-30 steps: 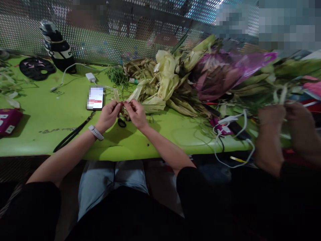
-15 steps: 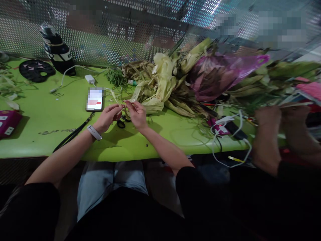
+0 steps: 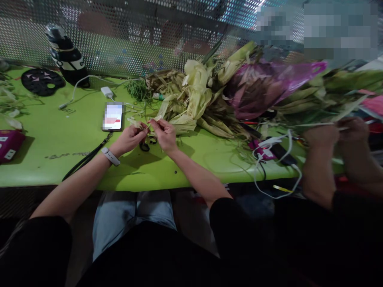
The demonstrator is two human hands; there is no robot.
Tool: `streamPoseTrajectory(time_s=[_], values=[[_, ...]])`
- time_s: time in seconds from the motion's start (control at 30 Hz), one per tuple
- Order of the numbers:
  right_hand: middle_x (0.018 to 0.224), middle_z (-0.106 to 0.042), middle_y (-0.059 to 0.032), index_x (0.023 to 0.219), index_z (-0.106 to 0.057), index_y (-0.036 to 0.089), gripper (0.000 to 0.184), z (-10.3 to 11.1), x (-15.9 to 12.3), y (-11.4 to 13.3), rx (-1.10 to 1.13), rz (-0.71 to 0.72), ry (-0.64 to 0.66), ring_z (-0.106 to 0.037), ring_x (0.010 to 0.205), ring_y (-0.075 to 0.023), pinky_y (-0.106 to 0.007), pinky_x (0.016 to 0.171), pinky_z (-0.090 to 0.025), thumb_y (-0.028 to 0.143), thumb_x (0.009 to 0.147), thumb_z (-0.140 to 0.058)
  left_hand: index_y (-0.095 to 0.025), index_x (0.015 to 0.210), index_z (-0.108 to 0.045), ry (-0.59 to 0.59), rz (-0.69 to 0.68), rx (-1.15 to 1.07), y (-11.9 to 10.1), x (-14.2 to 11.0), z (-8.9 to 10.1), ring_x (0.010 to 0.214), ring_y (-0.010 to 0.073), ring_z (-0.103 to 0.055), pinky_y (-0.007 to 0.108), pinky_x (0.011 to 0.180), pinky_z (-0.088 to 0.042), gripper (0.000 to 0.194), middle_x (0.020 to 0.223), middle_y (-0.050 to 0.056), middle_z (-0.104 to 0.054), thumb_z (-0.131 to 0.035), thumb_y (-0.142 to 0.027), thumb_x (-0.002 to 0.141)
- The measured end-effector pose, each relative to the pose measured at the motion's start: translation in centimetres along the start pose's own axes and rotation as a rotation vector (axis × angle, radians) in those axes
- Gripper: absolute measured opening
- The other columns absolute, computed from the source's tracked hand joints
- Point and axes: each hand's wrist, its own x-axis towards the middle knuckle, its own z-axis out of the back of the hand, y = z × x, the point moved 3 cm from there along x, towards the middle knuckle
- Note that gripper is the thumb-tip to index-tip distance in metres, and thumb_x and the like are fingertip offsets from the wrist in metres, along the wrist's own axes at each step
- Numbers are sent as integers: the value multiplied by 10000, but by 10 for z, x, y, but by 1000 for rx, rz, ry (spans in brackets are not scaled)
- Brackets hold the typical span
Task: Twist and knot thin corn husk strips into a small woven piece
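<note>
Over the green counter, the left hand and the right hand are close together; fingers of both pinch a pale strip. Below them is a black loop. The phone lies left, the husks far right.

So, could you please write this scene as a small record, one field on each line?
Left hand: pinches a pale husk strip
Right hand: closed on the same strip
Surface: green table
Beside left hand: smartphone, screen lit
Behind and right: piled corn husks, purple plastic bag
Back left: black-and-white bottle
Co-worker: two hands at picture's right
Unclear: strip's exact shape
</note>
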Motion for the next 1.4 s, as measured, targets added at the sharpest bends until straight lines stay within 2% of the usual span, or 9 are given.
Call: streamPoseTrajectory(time_s=[0.13,0.23,0.33,0.43,0.67,0.93,1.13,1.23,1.4], values=[[758,-602,-19,843,-634,209,304,5,3,0,-43,12,28,-578,741,-142,-285,714,-495,488,896,-527,-165,779,-602,-8,-49,2,-1,-2,1,562,105,-513,234,541,-405,136,657,19,-585,-573,-243,886],[1003,-641,-61,1084,-628,227,261,15,5,10,-197,199,-12,-597,972,-187,-365,907,-494,377,880,-567,-167,836,-613,-2,-33,23,5,-2,0,557,113,-527,239,541,-415,90,644,15,-594,-583,-243,874],[1329,-555,-74,1246,-597,256,453,16,1,24,-443,520,124,-436,1316,-245,-470,1155,-308,250,793,-628,-163,870,-635,5,-37,23,11,-1,-2,586,122,-561,247,574,-446,53,675,24,-633,-612,-198,837],[1446,-467,-30,1166,-668,295,390,7,-5,27,-562,604,295,-276,1441,-292,-538,1204,-178,250,779,-662,-151,847,-658,22,-91,26,12,1,-5,710,135,-598,252,671,-476,92,796,43,-677,-621,-95,785],[1307,-612,-30,932,-716,284,108,4,-4,29,-395,516,303,-390,1386,-252,-519,1196,-228,315,890,-621,-112,719,-622,44,-17,96,12,1,-11,603,99,-518,217,574,-406,104,636,-2,-603,-599,-43,793],[1017,-705,-25,940,-606,257,295,4,-1,15,-251,364,203,-619,1083,-176,-424,1133,-342,515,957,-464,-133,703,-656,228,-37,73,12,-1,-16,560,108,-548,237,559,-429,264,642,38,-653,-588,-303,892],[874,-662,-16,917,-591,244,282,0,-7,18,-178,368,207,-617,898,-162,-395,1051,-414,504,952,-487,-118,697,-685,307,-37,-20,15,-3,-23,514,98,-525,232,510,-408,317,589,36,-635,-642,-384,866],[1001,-651,-41,984,-580,248,270,5,-6,24,-138,357,189,-603,996,-177,-371,983,-460,507,931,-526,-123,714,-696,250,81,-162,18,-4,-23,522,105,-551,239,523,-441,343,613,46,-659,-682,-447,827],[1063,-611,-52,1013,-556,237,308,29,5,27,-159,283,-82,-567,1059,-189,-365,974,-440,528,928,-504,-127,906,-735,54,252,-553,16,-1,-13,656,135,-647,265,650,-519,342,771,92,-720,-604,-442,886]])
